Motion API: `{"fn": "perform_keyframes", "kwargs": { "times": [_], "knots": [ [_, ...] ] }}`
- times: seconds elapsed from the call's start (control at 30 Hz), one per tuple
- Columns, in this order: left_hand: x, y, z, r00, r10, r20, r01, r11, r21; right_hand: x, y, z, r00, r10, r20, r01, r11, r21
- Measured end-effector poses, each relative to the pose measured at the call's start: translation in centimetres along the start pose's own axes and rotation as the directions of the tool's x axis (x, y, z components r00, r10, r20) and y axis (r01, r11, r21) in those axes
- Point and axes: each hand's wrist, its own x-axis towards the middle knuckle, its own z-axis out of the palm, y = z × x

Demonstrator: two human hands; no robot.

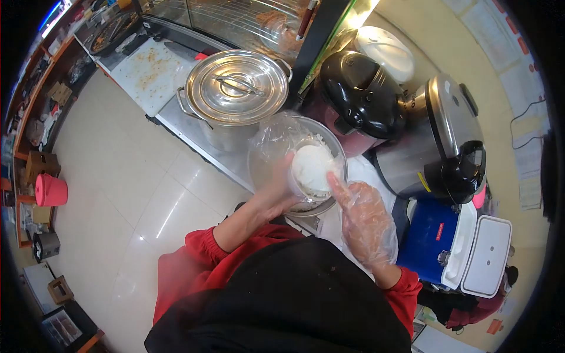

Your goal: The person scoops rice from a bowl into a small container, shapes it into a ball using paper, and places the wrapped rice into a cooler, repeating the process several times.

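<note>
Rice (312, 167) sits packed in a clear cup held over a metal bowl (338, 147).

The left hand (276, 191) is wrapped tight around the cup, and a thin plastic bag seems to cover it. The gloved right hand (365, 220) is open, with one finger pressing the rice. A big lidded pot (235, 88) and a black rice cooker (359, 94) stand on the counter (188, 132) behind.

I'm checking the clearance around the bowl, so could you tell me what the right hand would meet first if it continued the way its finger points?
Most likely the white rice, which the right hand nearly touches already.
</note>
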Motion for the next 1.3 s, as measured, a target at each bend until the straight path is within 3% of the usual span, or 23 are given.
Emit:
{"fn": "perform_keyframes", "kwargs": {
  "times": [0.1, 0.2, 0.3, 0.4, 0.43, 0.57, 0.67, 0.7, 0.73, 0.8, 0.83, 0.9, 1.0, 1.03, 1.17, 1.23, 1.3],
  "knots": [
    [0.0, -0.2, -0.3, 1.000, 0.012, 0.002, -0.012, 1.000, 0.014, -0.4, -0.2, 0.3, 0.997, 0.004, 0.074, 0.000, 0.999, -0.052],
    [-0.4, -0.2, 0.1, 0.999, 0.035, 0.008, -0.035, 0.999, 0.022, -0.6, 0.6, 0.2, 0.999, 0.010, 0.042, -0.008, 0.998, -0.062],
    [-0.9, 0.5, 0.5, 1.000, 0.027, 0.007, -0.027, 1.000, -0.007, -0.7, 1.9, -0.4, 0.997, 0.074, -0.007, -0.072, 0.989, 0.128],
    [-1.3, 1.0, 0.9, 0.999, 0.047, 0.000, -0.047, 0.999, 0.004, -0.5, 1.5, 0.3, 0.997, 0.061, 0.047, -0.065, 0.995, 0.076],
    [-1.4, 1.2, 1.1, 0.998, 0.065, -0.003, -0.065, 0.998, 0.017, -0.6, 0.8, 0.6, 0.999, 0.047, 0.027, -0.050, 0.989, 0.139],
    [-1.9, 1.6, 1.1, 0.997, 0.034, -0.068, -0.040, 0.996, -0.081, -0.1, 3.1, -1.6, 0.972, 0.145, -0.187, -0.141, 0.989, 0.034],
    [-1.6, 1.6, 0.5, 0.997, 0.034, -0.070, -0.044, 0.989, -0.141, 0.1, 4.6, -1.6, 0.974, -0.098, -0.202, 0.138, 0.971, 0.195],
    [-1.7, 1.9, 1.2, 0.995, 0.029, -0.097, -0.044, 0.987, -0.156, 0.3, 2.8, -2.0, 0.997, -0.050, -0.051, 0.053, 0.997, 0.062],
    [-1.9, 2.1, 1.5, 0.992, 0.020, -0.127, -0.041, 0.984, -0.172, 0.5, 2.1, -1.8, 0.997, -0.065, -0.028, 0.067, 0.996, 0.062],
    [-1.7, 1.4, 0.0, 0.997, 0.073, -0.018, -0.073, 0.997, -0.018, 1.1, 1.5, -1.7, 0.995, -0.094, 0.010, 0.093, 0.994, 0.062],
    [-1.7, 1.4, -0.5, 0.995, 0.094, 0.038, -0.096, 0.993, 0.061, 1.3, 1.9, -1.9, 0.997, -0.076, 0.012, 0.074, 0.991, 0.108],
    [-2.1, 1.6, -0.7, 0.996, 0.089, 0.001, -0.089, 0.995, -0.036, 1.4, 3.1, -2.8, 0.999, -0.036, 0.026, 0.030, 0.979, 0.200],
    [-2.5, 1.8, -2.4, 0.989, 0.135, -0.054, -0.140, 0.985, -0.099, 2.3, 4.3, -4.1, 0.966, 0.256, -0.028, -0.202, 0.823, 0.530],
    [-2.7, 1.8, -3.7, 0.985, 0.155, -0.074, -0.162, 0.982, -0.100, 3.0, 5.0, -3.2, 0.977, 0.206, -0.048, -0.168, 0.893, 0.417],
    [-6.1, 1.2, -8.5, 0.928, 0.234, -0.292, -0.268, 0.960, -0.084, 6.5, 7.0, 7.0, 0.974, 0.097, 0.204, -0.100, 0.995, 0.003],
    [-8.1, 1.4, -9.2, 0.909, 0.255, -0.329, -0.289, 0.956, -0.055, 8.7, 6.6, 11.2, 0.956, 0.037, 0.290, -0.032, 0.999, -0.020],
    [-8.9, 0.9, -9.8, 0.891, 0.238, -0.386, -0.268, 0.963, -0.025, 8.8, 8.4, 19.4, 0.960, -0.061, 0.273, -0.002, 0.974, 0.225]
  ]
}}
